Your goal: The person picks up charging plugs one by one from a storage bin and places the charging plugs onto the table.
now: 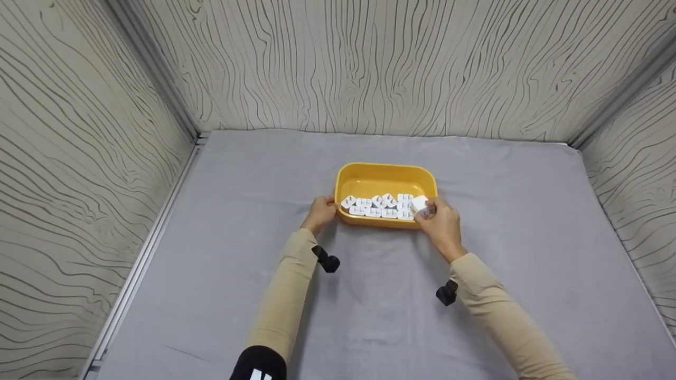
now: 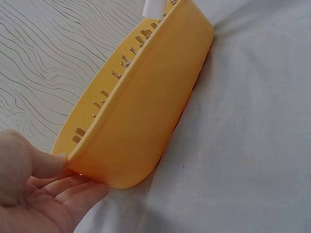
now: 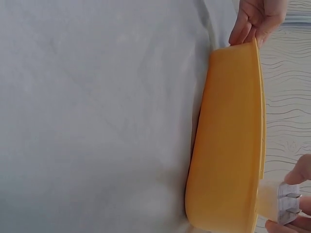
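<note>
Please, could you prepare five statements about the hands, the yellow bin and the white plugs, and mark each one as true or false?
1. The left hand grips the yellow bin at one end. True.
2. The right hand is empty. False: it holds a white plug.
3. The held plug has two metal prongs. True.
4. The other white plugs cover the whole bin floor. False: they lie toward the near side, leaving floor bare at the far side.
5. The bin rests on grey cloth. True.
</note>
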Demonstrator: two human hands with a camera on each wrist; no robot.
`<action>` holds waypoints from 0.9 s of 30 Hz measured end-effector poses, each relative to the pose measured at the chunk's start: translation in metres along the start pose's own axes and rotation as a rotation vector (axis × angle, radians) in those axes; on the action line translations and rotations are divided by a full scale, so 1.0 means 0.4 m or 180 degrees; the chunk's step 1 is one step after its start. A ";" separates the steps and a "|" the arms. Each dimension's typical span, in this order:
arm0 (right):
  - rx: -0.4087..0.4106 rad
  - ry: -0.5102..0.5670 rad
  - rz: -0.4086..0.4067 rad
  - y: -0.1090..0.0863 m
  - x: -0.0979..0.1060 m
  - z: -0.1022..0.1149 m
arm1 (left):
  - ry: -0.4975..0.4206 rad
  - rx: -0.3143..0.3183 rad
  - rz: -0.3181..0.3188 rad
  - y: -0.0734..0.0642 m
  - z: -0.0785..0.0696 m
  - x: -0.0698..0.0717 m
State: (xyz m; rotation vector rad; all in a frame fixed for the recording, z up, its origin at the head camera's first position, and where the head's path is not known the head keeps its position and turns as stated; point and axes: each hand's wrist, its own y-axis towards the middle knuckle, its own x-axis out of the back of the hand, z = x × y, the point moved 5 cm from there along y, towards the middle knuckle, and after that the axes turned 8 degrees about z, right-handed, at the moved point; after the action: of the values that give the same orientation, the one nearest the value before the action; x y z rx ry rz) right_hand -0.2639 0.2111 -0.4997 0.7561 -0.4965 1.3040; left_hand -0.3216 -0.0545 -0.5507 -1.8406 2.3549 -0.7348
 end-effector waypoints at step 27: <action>0.0799 0.0312 0.0026 -0.102 -0.059 0.110 | -0.0024 -0.0209 0.0024 0.083 0.060 0.003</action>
State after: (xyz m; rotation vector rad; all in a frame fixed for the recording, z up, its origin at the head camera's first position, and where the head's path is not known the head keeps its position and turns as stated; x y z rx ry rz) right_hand -0.2255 0.1593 -0.4958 0.8930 -0.2597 1.4198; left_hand -0.3439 -0.0577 -0.5850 -1.8549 2.4080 -0.6565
